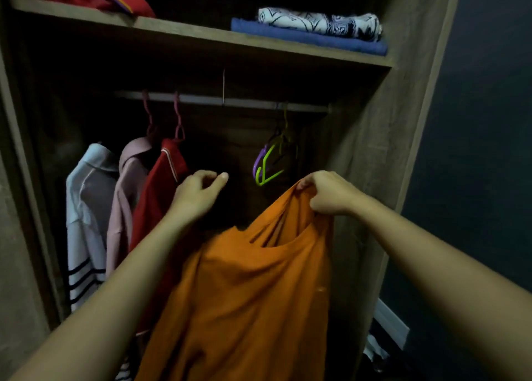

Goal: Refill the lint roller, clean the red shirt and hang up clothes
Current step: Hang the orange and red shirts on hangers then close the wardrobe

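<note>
Already the red shirt [161,179] hangs on the rail [230,100], left. Unhung, the orange shirt [244,280] is pinched at its top by the right grip [325,193]; the left grip [198,196] is loosely curled, seemingly empty, near spare hangers [267,164].

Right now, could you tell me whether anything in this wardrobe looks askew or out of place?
Only the empty hangers: the green and purple ones hang bunched and tilted at the right end of the rail. Nothing else stands out.

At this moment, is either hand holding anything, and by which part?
The right hand grips the orange shirt by bunched fabric at its top, near the neckline. The left hand, loosely curled, holds nothing.
</note>
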